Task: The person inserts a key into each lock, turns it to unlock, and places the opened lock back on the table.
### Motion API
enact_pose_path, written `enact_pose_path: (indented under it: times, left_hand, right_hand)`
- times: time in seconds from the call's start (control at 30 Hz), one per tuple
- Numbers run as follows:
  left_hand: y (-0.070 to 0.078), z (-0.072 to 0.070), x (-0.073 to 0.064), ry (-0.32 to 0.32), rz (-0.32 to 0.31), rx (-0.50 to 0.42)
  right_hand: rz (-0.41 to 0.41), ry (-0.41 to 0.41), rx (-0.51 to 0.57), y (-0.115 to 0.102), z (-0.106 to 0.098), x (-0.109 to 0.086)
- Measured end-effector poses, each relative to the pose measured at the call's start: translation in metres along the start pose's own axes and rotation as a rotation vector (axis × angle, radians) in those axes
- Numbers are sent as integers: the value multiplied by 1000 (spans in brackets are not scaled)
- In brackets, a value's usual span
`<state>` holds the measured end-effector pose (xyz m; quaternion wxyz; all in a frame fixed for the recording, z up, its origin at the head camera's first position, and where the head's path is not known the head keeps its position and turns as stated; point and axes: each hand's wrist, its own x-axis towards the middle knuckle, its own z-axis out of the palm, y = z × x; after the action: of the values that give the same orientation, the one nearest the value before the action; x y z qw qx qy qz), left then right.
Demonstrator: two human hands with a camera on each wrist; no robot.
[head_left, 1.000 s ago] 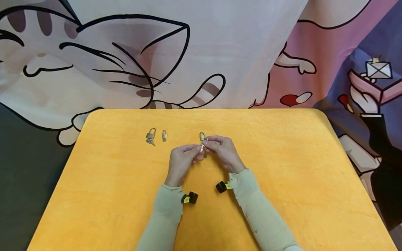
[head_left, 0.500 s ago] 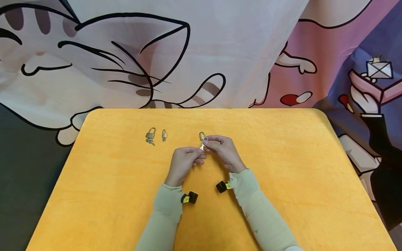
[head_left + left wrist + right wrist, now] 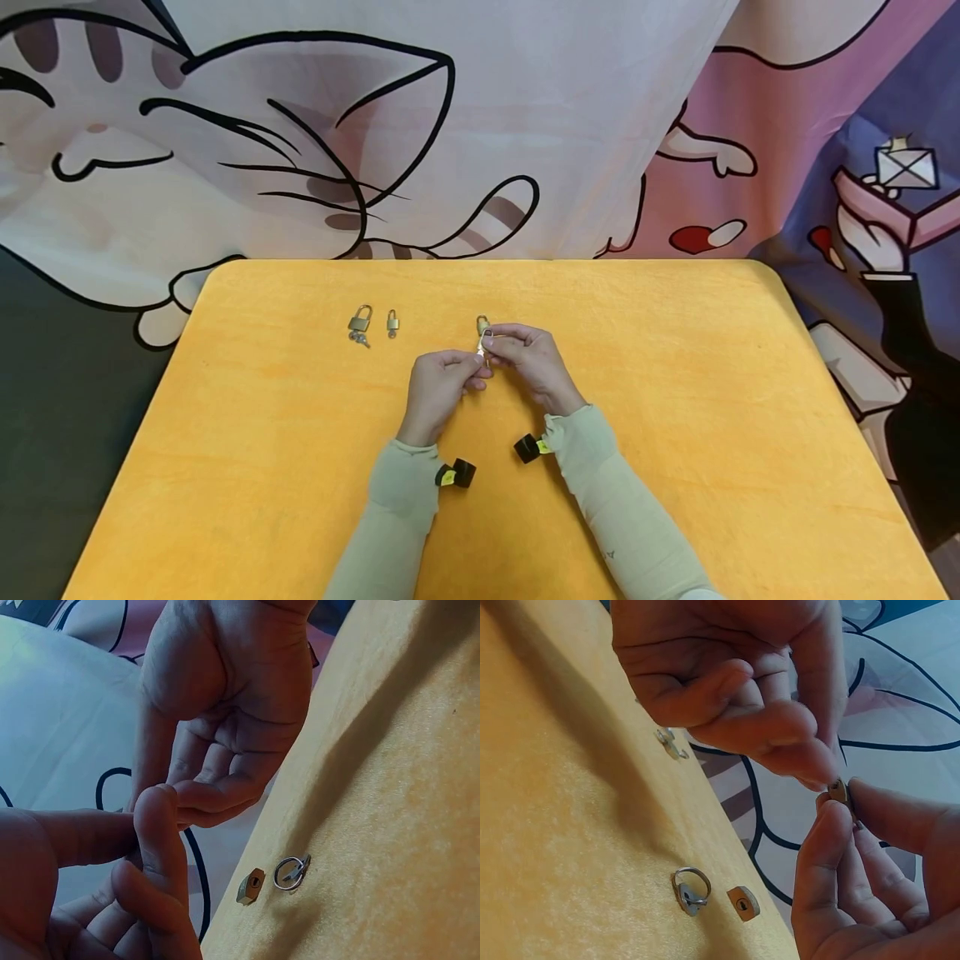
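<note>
My right hand (image 3: 536, 360) pinches a small brass padlock (image 3: 840, 792) between thumb and fingers, its keyhole end showing in the right wrist view. Close against it, my left hand (image 3: 442, 387) pinches a small shiny key (image 3: 481, 350) at its fingertips; the fingers hide most of it. Both hands meet above the table, fingertips nearly touching. Just beyond them another brass padlock (image 3: 482, 322) lies on the table. Beside that padlock lies a ring with a flat key (image 3: 689, 900), partly covered by the hands in the head view.
To the left on the yellow table (image 3: 262, 433) lie a larger padlock (image 3: 359, 324) with keys (image 3: 359, 338) at its base and a small padlock (image 3: 392, 323). Behind the table's far edge hangs a cartoon-printed cloth (image 3: 585, 125).
The hands stay together in nearly the same place. The shiny key and the left fingertips have shifted very slightly, and the angle of the held pieces has changed a little.
</note>
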<state>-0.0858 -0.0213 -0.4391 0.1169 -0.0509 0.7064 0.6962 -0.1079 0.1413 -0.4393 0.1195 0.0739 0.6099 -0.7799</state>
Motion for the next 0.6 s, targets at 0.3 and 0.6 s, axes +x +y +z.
enact_pose_path:
  times: [0.3, 0.6]
  left_hand:
    - [-1, 1, 1, 21, -1, -10]
    - [-2, 1, 1, 27, 9, -3]
  right_hand:
    - [12, 6, -6, -1, 2, -1]
    - [4, 11, -28, 1, 2, -1]
